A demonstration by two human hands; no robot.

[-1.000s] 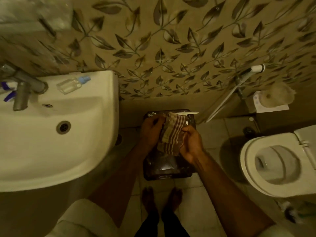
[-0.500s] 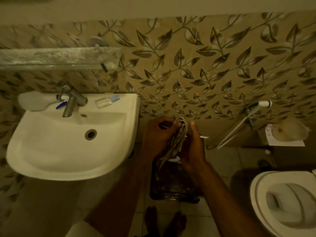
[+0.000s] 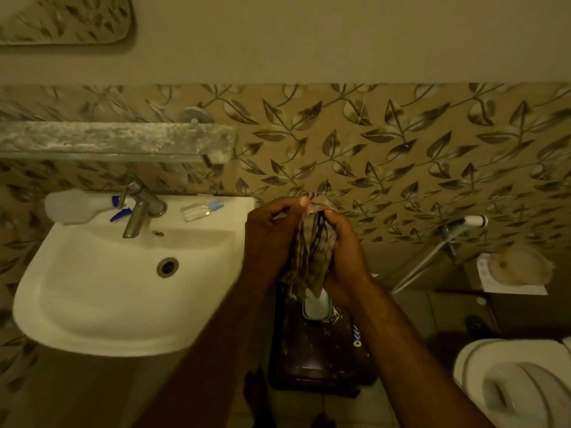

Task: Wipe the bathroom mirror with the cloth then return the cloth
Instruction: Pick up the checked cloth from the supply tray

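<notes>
Beige leaf-patterned tiles [image 3: 401, 143] cover the wall across the middle of the frame, with plain painted wall above them. At the upper left corner, the lower edge of a rounded wall mirror [image 3: 61, 20] shows, reflecting the same leaf pattern. Below it, left of centre, a white ceramic washbasin [image 3: 92, 288] fills much of the lower left, with a clouded glass shelf [image 3: 117, 140] on the wall above it and a chrome tap [image 3: 139, 211] at its back rim. A white toilet bowl [image 3: 513, 384] sits at the lower right corner. Bottom centre, a dark brown stool-like stand [image 3: 321, 350] rests on the floor, carrying a small white lidded tub [image 3: 315, 307].

Both hands meet at the centre of the frame, above that stand. The left hand [image 3: 272, 239] is closed on the upper edge of a brown-and-cream striped cloth [image 3: 312, 251], and the right hand [image 3: 346, 254] is wrapped around its side; the cloth hangs bunched between them. A small clear spray bottle with a blue cap [image 3: 200, 210] lies on the basin's back rim.

The step in hand looks like gathering the cloth ready for wiping; the mirror appears not yet touched. The next move calls for raising the cloth up and leftward, clear of the shelf, and pressing a flat pad of it against the glass.
</notes>
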